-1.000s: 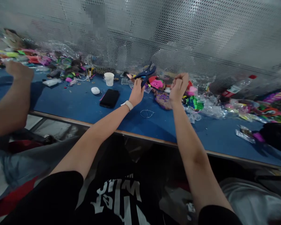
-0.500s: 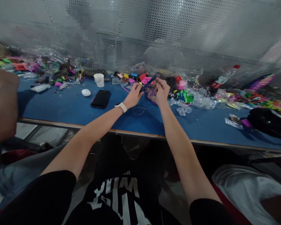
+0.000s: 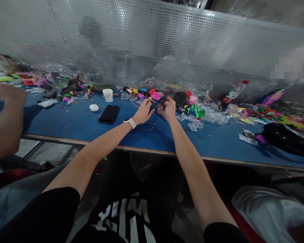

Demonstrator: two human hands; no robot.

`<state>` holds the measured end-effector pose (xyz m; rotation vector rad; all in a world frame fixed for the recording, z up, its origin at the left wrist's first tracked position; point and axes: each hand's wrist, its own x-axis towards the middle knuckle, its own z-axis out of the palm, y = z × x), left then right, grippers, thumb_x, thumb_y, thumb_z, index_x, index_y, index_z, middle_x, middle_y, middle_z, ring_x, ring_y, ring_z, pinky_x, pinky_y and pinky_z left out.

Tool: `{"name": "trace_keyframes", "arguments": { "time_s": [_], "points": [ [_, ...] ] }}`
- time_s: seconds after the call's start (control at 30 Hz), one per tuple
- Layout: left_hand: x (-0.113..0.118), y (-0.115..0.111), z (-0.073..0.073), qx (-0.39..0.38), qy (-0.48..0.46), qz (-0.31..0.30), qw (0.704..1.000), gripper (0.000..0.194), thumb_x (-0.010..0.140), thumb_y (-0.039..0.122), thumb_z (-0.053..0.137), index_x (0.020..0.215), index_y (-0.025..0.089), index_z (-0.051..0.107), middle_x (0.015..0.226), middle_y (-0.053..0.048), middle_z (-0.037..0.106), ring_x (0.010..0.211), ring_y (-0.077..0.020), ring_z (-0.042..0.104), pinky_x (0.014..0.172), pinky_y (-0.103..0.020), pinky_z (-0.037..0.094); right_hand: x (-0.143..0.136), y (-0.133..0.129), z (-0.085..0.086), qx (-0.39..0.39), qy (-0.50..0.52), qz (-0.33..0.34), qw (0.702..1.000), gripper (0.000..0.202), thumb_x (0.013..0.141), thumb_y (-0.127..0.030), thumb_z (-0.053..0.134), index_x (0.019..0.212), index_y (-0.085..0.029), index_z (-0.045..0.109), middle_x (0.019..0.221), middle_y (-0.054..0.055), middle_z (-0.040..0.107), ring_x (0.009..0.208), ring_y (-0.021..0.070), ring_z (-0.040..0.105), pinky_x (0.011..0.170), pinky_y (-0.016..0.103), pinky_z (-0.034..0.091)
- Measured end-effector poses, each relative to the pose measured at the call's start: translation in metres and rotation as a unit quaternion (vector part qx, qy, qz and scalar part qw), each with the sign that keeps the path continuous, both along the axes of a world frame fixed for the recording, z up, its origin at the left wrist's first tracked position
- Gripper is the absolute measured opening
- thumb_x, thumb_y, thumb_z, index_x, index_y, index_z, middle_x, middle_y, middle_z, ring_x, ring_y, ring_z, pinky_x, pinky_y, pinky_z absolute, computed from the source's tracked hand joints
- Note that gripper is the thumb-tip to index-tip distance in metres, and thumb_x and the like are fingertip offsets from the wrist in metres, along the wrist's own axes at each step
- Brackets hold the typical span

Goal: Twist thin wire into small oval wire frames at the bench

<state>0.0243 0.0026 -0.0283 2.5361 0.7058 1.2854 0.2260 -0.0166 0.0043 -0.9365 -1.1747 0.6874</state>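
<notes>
Blue table (image 3: pixel 73 118): both hands (image 3: pixel 144 113) hide whatever the pliers (image 3: pixel 157 101) grip.

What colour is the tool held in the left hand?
Dark blue: the tool in the left hand shows best in the head view.

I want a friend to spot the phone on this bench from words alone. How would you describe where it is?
Start at the long blue table with the perforated metal screen behind it. Left of the person's left hand lies the phone, face down. It is the only flat black slab there, with a small white mouse and a white cup just beyond it.
</notes>
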Motion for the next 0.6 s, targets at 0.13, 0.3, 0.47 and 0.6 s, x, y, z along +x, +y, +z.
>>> {"name": "trace_keyframes", "arguments": {
  "time_s": [0.13,0.3,0.47,0.6],
  "points": [
    [-0.003,0.001,0.003,-0.024,0.001,0.005,1.0,0.024,0.117,0.037,0.058,0.131,0.018,0.061,0.155,-0.025,0.058,0.148,-0.0373,0.066,0.139,-0.064,0.05,-0.013,-0.013,0.007,-0.018,0.022,0.056,0.998,0.026,0.071,-0.043,0.072,0.09,-0.028,0.063,0.067,-0.005,0.048,0.054,0.0145,0.036,0.048,0.03,0.026],
    [-0.004,0.0,0.002,-0.05,-0.014,-0.032,0.998,0.04,0.12,0.043,0.054,0.151,0.017,0.054,0.158,-0.027,0.061,0.156,-0.0369,0.062,0.14,-0.063,0.048,-0.02,-0.028,0.018,-0.059,0.058,0.121,0.989,0.032,0.075,-0.05,0.076,0.097,-0.03,0.065,0.064,-0.008,0.046,0.054,0.0152,0.038,0.046,0.028,0.029],
    [0.002,-0.01,0.0,-0.033,-0.053,-0.044,0.997,0.054,0.118,0.039,0.052,0.167,0.018,0.04,0.165,-0.029,0.058,0.161,-0.0357,0.059,0.138,-0.063,0.049,-0.025,-0.039,0.028,-0.045,0.02,0.126,0.991,0.04,0.086,-0.068,0.072,0.096,-0.03,0.065,0.076,-0.002,0.055,0.059,0.0172,0.044,0.051,0.032,0.041],
    [-0.001,-0.013,0.006,0.028,-0.018,-0.041,0.999,0.073,0.114,0.035,0.052,0.181,0.019,0.027,0.186,-0.031,0.039,0.183,-0.0377,0.032,0.146,-0.069,0.035,-0.029,-0.042,0.03,-0.02,-0.008,0.092,0.996,0.034,0.087,-0.061,0.071,0.083,-0.028,0.063,0.091,0.005,0.063,0.072,0.0205,0.056,0.053,0.032,0.045]
  ]
}}
